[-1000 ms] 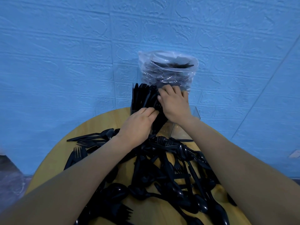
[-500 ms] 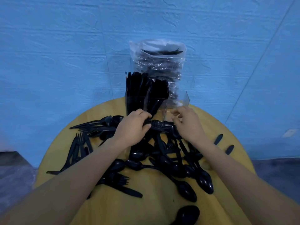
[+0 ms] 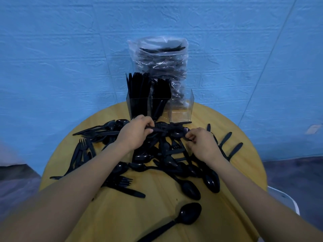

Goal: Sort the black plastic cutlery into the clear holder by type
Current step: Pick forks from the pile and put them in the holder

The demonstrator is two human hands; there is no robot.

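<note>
left hand point(image 3: 134, 135) gripping black cutlery point(image 3: 157, 130), right hand point(image 3: 202, 145) pinching in pile

I see the holder point(image 3: 160, 106) standing at the far edge of the table point(image 3: 122, 215), with cutlery upright in its left and middle compartments, and a bag point(image 3: 161, 67) of more cutlery right behind it against the wall point(image 3: 52, 49). In front of the holder lies the loose pile point(image 3: 162, 154), my left hand point(image 3: 135, 135) on its far left part and my right hand point(image 3: 203, 145) on its right part. One spoon point(image 3: 185, 215) lies apart, nearest me, and two handles point(image 3: 230, 144) lie right of the pile.
</note>
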